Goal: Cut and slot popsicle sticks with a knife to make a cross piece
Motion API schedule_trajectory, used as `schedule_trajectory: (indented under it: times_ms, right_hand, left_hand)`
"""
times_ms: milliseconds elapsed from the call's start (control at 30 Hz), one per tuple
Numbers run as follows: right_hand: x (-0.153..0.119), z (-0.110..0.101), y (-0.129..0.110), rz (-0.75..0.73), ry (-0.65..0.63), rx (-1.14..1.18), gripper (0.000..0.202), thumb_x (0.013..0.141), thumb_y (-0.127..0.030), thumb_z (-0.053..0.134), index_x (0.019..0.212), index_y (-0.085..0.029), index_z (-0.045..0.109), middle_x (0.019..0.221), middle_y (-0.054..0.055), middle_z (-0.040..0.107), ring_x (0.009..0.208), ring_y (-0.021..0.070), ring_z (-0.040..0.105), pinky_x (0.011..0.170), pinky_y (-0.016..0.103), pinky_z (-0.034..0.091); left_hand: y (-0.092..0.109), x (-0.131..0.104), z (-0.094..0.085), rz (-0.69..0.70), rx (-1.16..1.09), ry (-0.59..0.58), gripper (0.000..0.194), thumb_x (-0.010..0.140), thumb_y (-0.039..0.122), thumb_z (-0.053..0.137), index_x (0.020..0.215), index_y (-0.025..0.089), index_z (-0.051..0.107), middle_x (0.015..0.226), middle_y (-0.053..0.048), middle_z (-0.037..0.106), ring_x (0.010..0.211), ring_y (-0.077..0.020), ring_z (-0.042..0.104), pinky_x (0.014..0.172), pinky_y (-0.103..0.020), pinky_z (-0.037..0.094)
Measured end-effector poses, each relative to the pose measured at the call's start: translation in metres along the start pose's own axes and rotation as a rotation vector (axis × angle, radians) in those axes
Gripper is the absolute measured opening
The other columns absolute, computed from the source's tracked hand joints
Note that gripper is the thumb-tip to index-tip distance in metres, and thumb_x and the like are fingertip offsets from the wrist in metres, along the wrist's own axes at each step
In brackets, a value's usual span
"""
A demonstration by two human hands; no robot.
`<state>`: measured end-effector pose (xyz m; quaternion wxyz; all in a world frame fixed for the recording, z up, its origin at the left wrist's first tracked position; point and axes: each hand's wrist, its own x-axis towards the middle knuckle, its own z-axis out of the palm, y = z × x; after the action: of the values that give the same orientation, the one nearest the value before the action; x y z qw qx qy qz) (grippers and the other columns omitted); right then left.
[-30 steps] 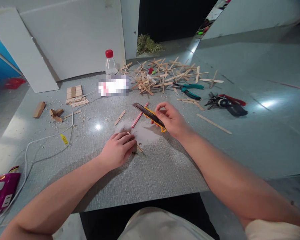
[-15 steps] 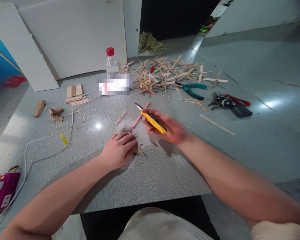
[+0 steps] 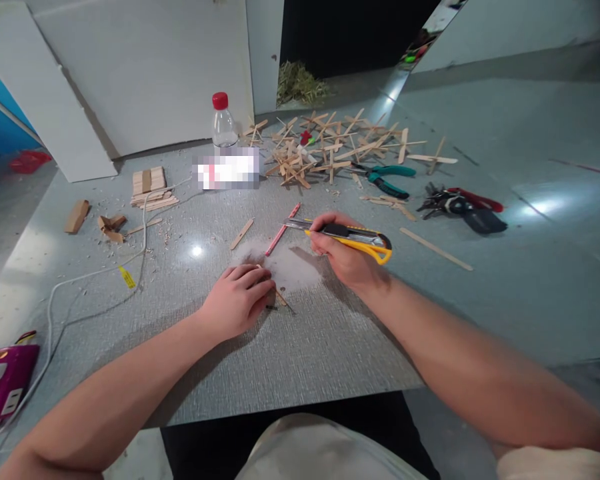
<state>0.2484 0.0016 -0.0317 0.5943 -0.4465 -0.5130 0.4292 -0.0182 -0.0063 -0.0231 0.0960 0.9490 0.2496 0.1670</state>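
Note:
My right hand (image 3: 347,253) is closed around a yellow utility knife (image 3: 363,241), its bare blade pointing left, above the table and near a pink pen-like stick (image 3: 283,230). Palm down on the table, my left hand (image 3: 240,297) has its fingers curled together over a wooden craft stick (image 3: 281,297). One end of that stick pokes out beside the thumb; most of it is hidden. A short craft stick (image 3: 242,234) with a small dark mark lies beyond my left hand. Pale dust (image 3: 300,267) covers the table between the hands.
Crossed craft sticks (image 3: 330,150) are heaped at the back, beside teal pliers (image 3: 387,180) and a bunch of keys (image 3: 463,208). A red-capped bottle (image 3: 224,127) stands behind a blurred-out patch. Stacked sticks (image 3: 149,183), a white cable (image 3: 100,270) and a magenta box (image 3: 7,383) are on the left.
My right hand has moved a little right and turned the utility knife, so its blade now points left instead of up and away. My left hand has stayed in place.

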Motion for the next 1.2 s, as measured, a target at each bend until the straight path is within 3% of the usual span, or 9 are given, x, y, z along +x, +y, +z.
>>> schedule_trajectory:
  times_ms: [100,200,433,700,1000,1200]
  right_hand:
    - [-0.001,0.001,-0.003,-0.069,0.003,-0.034,0.020,0.089,-0.041,0.074,0.104,-0.029,0.066,0.071,-0.005,0.055,0.061,0.0145,0.047,0.058,0.031,0.036]
    - [-0.001,0.003,-0.006,-0.048,-0.016,-0.089,0.024,0.088,-0.038,0.072,0.109,-0.030,0.063,0.078,-0.003,0.060,0.065,0.0158,0.051,0.061,0.032,0.041]
    - [-0.002,0.005,-0.012,-0.042,-0.022,-0.180,0.020,0.085,-0.029,0.071,0.104,-0.027,0.066,0.088,0.000,0.066,0.072,0.0164,0.056,0.068,0.033,0.048]
    - [-0.002,0.007,-0.016,-0.007,-0.076,-0.139,0.017,0.089,-0.034,0.071,0.103,-0.026,0.068,0.084,0.000,0.068,0.068,0.0153,0.059,0.067,0.033,0.050]
    - [-0.005,0.007,-0.010,0.023,-0.053,-0.070,0.014,0.090,-0.034,0.070,0.102,-0.027,0.068,0.079,-0.002,0.067,0.067,0.0152,0.059,0.066,0.032,0.048]
    - [-0.005,0.009,-0.004,-0.007,-0.024,-0.164,0.013,0.091,-0.035,0.069,0.102,-0.028,0.067,0.078,-0.002,0.065,0.068,0.0167,0.058,0.066,0.034,0.048]
  left_hand:
    - [0.000,0.000,0.000,-0.002,-0.003,-0.005,0.030,0.101,0.024,0.054,0.128,0.020,0.066,0.135,-0.010,0.069,0.126,-0.0309,0.062,0.102,-0.050,0.054]
    - [0.001,0.001,-0.001,0.000,-0.006,-0.008,0.030,0.101,0.023,0.054,0.128,0.019,0.066,0.135,-0.010,0.069,0.126,-0.0312,0.062,0.101,-0.050,0.054]
    - [0.001,0.001,-0.002,-0.008,-0.009,-0.021,0.030,0.101,0.024,0.054,0.128,0.020,0.067,0.136,-0.011,0.069,0.126,-0.0304,0.062,0.102,-0.050,0.054]
    - [0.000,0.000,0.001,0.001,0.001,-0.007,0.030,0.102,0.025,0.053,0.128,0.020,0.067,0.136,-0.010,0.068,0.126,-0.0307,0.061,0.101,-0.050,0.054]
    - [0.000,0.000,0.000,-0.005,-0.010,-0.004,0.030,0.102,0.025,0.052,0.128,0.020,0.067,0.136,-0.010,0.068,0.126,-0.0303,0.061,0.102,-0.050,0.054]
    - [0.000,0.000,0.001,-0.007,-0.015,-0.011,0.031,0.101,0.024,0.054,0.128,0.020,0.067,0.135,-0.011,0.068,0.126,-0.0301,0.061,0.103,-0.050,0.054]
